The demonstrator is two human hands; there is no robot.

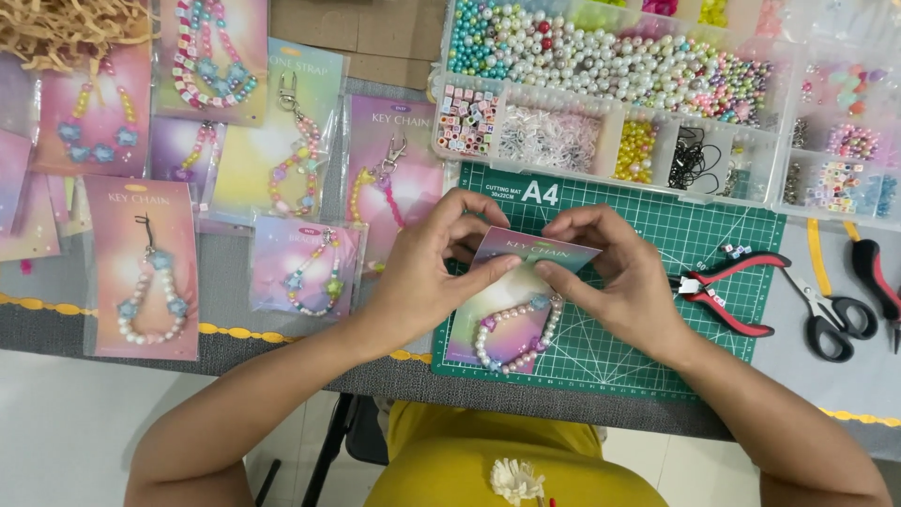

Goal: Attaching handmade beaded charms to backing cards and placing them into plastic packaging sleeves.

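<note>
Left hand and right hand both pinching top edge of pastel card, grip clenched on it. Pearl bead loop hanging on card, lying over green cutting mat on tabletop. Red-handled pliers resting just right of right hand.

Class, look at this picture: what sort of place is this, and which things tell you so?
Most likely a home craft table for beadwork. A bead organiser box sits behind a green cutting mat, pliers lie ready, and finished beaded keychains lie packaged alongside.
</note>
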